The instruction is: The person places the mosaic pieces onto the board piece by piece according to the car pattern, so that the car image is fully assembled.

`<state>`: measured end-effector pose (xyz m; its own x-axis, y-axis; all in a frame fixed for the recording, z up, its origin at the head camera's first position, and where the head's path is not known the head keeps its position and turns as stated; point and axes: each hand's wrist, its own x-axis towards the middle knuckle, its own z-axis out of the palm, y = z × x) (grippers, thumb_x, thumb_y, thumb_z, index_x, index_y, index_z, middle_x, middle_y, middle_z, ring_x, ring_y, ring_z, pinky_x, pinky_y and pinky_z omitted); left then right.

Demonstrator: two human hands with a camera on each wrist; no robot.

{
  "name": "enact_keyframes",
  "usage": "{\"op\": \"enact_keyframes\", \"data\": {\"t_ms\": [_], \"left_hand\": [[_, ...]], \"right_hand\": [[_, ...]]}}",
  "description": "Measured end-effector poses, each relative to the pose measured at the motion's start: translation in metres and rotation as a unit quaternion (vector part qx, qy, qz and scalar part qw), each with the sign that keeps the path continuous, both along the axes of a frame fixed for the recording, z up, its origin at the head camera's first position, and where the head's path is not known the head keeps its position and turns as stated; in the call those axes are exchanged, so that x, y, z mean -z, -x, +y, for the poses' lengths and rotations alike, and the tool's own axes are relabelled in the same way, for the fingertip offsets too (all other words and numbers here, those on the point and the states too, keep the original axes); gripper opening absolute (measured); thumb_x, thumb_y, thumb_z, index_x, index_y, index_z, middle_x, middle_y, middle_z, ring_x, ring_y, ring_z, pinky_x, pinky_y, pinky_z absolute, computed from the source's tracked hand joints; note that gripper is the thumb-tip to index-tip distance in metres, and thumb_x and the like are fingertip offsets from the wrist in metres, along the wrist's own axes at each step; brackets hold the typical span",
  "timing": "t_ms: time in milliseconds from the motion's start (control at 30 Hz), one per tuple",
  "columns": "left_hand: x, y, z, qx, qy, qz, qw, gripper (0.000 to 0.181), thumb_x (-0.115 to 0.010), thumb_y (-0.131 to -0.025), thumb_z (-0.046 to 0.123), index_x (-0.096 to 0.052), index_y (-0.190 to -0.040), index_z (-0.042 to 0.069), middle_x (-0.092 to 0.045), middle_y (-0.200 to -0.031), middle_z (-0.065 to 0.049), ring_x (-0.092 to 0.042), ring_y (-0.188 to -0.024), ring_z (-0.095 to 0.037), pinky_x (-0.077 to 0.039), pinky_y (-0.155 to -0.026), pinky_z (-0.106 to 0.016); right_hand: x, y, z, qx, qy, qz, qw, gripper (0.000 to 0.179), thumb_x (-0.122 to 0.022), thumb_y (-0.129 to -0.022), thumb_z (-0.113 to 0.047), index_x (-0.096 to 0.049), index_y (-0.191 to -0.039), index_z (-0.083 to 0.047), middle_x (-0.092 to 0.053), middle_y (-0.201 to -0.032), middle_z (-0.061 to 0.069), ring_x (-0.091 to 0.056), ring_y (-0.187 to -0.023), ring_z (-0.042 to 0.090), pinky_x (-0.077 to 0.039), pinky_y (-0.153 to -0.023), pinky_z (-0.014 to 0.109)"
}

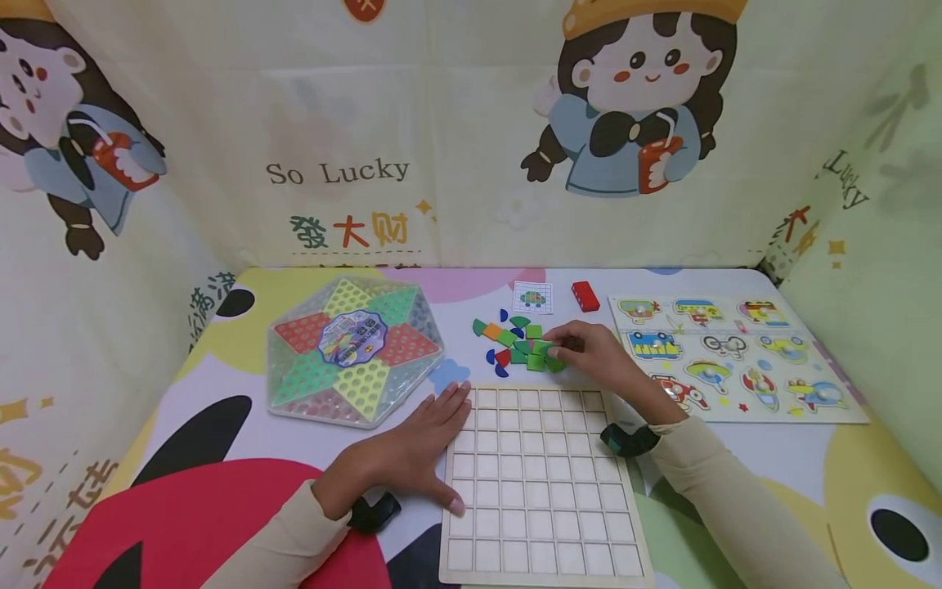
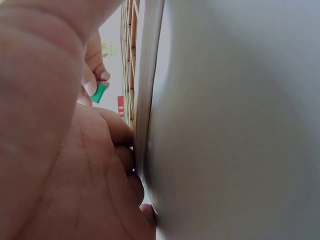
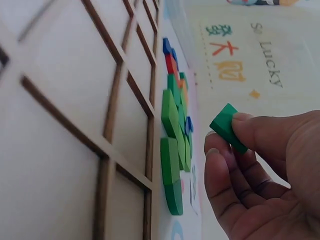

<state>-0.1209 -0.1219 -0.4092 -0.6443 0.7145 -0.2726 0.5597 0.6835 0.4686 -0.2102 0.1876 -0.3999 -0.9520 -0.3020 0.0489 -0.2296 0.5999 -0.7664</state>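
My right hand point(image 1: 592, 356) pinches a small green block point(image 3: 226, 127) between thumb and fingers, raised over the far end of the wooden grid board point(image 1: 540, 483). The board lies in front of me, divided into square cells. My left hand point(image 1: 408, 458) rests against its left side, fingers stretched out and thumb at the edge. Just past the board's far edge is a loose cluster of colored pieces, mostly green blocks point(image 1: 518, 357), with an orange piece point(image 1: 491, 331), a red piece point(image 1: 504, 357) and several blue rounded ones point(image 1: 501, 370).
Behind the cluster lie a card point(image 1: 533, 298) with a green gridded picture and a red block-like object point(image 1: 585, 296). A hexagonal star-patterned game board point(image 1: 361, 348) sits at the left, and a vehicle picture board point(image 1: 736, 360) at the right. A printed curtain point(image 1: 471, 123) hangs behind the table.
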Motion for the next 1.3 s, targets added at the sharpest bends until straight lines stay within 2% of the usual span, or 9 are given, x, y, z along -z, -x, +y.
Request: {"op": "enact_keyframes", "data": {"t_ms": [167, 400, 700, 900, 1300], "left_hand": [[0.001, 0.001, -0.001, -0.002, 0.002, -0.004, 1.0, 0.127, -0.074, -0.068, 0.07, -0.008, -0.157, 0.007, 0.009, -0.163, -0.004, 0.014, -0.146, -0.021, 0.001, -0.116, -0.047], [0.003, 0.0, 0.0, -0.003, -0.005, -0.007, 1.0, 0.126, -0.075, -0.068, 0.068, -0.01, -0.157, 0.007, 0.008, -0.163, -0.004, 0.013, -0.146, -0.021, 0.001, -0.116, -0.047], [0.004, -0.001, 0.001, -0.002, -0.007, -0.012, 0.9999, 0.125, -0.074, -0.069, 0.068, -0.01, -0.157, 0.007, 0.008, -0.163, -0.003, 0.013, -0.146, -0.021, 0.001, -0.116, -0.047], [0.002, 0.001, 0.0, -0.01, 0.001, -0.007, 0.9999, 0.125, -0.074, -0.068, 0.07, -0.012, -0.157, 0.008, 0.006, -0.163, -0.002, 0.012, -0.147, -0.021, 0.0, -0.117, -0.046], [0.003, 0.001, -0.001, -0.012, -0.013, -0.011, 0.9998, 0.125, -0.075, -0.068, 0.068, -0.013, -0.156, 0.006, 0.005, -0.163, -0.004, 0.012, -0.147, -0.021, 0.001, -0.116, -0.048]], "right_hand": [[0.001, -0.009, -0.007, -0.025, 0.003, -0.008, 0.9997, 0.019, -0.069, -0.09, -0.004, -0.07, -0.108, -0.003, -0.067, -0.099, 0.005, -0.058, -0.086, 0.021, -0.051, -0.079, 0.03], [0.001, -0.016, -0.009, -0.109, -0.006, -0.033, 0.9935, 0.01, -0.07, -0.089, -0.005, -0.073, -0.098, -0.007, -0.069, -0.093, -0.001, -0.056, -0.079, 0.018, -0.048, -0.068, 0.024], [-0.001, -0.031, -0.018, -0.173, -0.014, -0.034, 0.9842, 0.016, -0.067, -0.09, 0.001, -0.075, -0.097, -0.011, -0.067, -0.095, -0.005, -0.06, -0.088, 0.015, -0.052, -0.075, 0.027], [-0.004, -0.04, -0.026, -0.202, -0.007, -0.029, 0.9789, 0.017, -0.067, -0.09, 0.0, -0.075, -0.099, -0.011, -0.067, -0.097, -0.006, -0.06, -0.092, 0.014, -0.052, -0.079, 0.027], [-0.006, -0.059, -0.037, -0.237, 0.004, -0.061, 0.9697, 0.014, -0.069, -0.089, -0.001, -0.075, -0.096, -0.011, -0.067, -0.093, -0.004, -0.059, -0.087, 0.011, -0.053, -0.078, 0.026]]}}
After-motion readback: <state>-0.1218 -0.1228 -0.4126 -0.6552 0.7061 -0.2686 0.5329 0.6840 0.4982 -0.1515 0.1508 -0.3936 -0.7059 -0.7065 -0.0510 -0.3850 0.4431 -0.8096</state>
